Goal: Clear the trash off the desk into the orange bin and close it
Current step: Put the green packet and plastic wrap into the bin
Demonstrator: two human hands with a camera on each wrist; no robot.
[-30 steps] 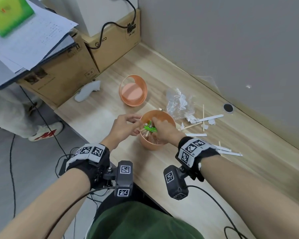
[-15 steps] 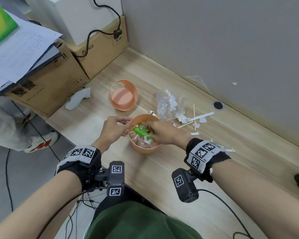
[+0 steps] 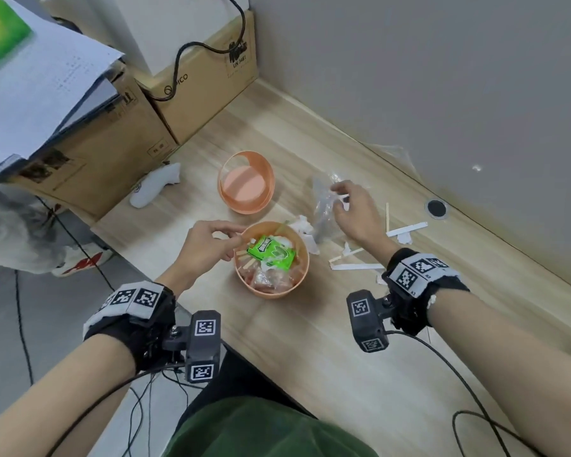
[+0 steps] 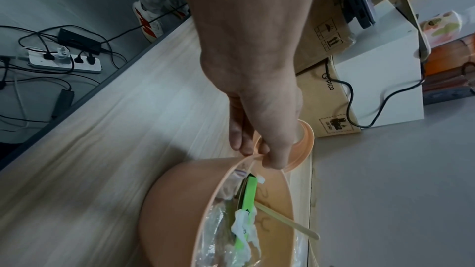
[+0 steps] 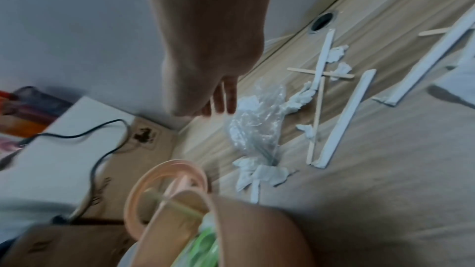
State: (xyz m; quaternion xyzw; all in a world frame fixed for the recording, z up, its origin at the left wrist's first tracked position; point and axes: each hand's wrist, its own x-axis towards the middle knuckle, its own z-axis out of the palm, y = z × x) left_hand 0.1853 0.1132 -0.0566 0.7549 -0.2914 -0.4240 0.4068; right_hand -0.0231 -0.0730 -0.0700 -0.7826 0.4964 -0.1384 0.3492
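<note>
Orange bin (image 3: 271, 291) stands upright on the tabletop (image 3: 310, 341), uncovered. Contents: green wrapper (image 3: 271, 255), clear plastic, wooden sticks. One stick (image 4: 285, 220) leans against the inner wall and pokes over the rim.

Left hand (image 3: 205, 249) pinches the bin's rim at its left edge; in the left wrist view the thumb sits on the rim and the fingers curl on the outer side.

Orange lid (image 3: 246, 183) lies apart from the bin, farther back on the tabletop.

Right hand (image 3: 353, 209) hovers over the crumpled clear plastic bag (image 3: 323, 209) to the right of the bin, fingers loosely spread, holding nothing; contact with the bag cannot be confirmed.

Remaining on the tabletop right of the bin: white paper strips (image 3: 406, 229), torn paper scraps (image 5: 262, 174), wooden sticks (image 5: 316, 121).
</note>
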